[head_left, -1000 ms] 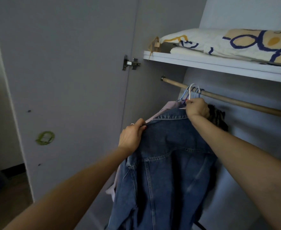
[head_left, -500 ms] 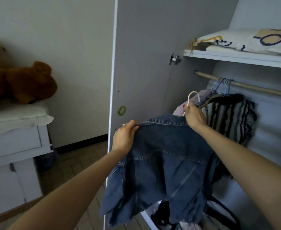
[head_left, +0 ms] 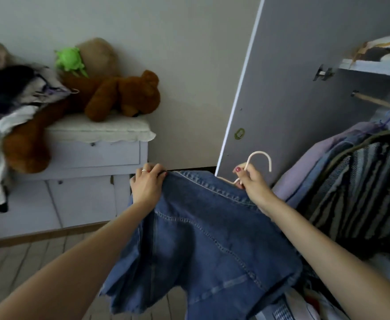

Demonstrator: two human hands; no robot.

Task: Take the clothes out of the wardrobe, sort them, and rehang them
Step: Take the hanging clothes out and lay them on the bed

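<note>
A blue denim jacket (head_left: pixel 203 245) hangs in the air in front of the open wardrobe door (head_left: pixel 288 93), off the rail. My left hand (head_left: pixel 146 184) grips its left shoulder. My right hand (head_left: pixel 250 181) holds the neck of its white hanger (head_left: pixel 259 158), whose hook points up. At the right, a striped dark garment (head_left: pixel 355 185) and a lilac one (head_left: pixel 314 162) still hang from the wooden rail (head_left: pixel 371 100).
A white dresser (head_left: pixel 78 158) stands at the left with a brown teddy bear (head_left: pixel 120 95), a green toy (head_left: pixel 70 58) and a heap of clothes (head_left: pixel 9 102) on top. Wooden floor lies below. A wardrobe shelf (head_left: pixel 373 65) holds bedding.
The jacket came off the rail and swung left, out of the wardrobe, with both hands still on it. My view turned left, bringing the dresser and teddy bear in.
</note>
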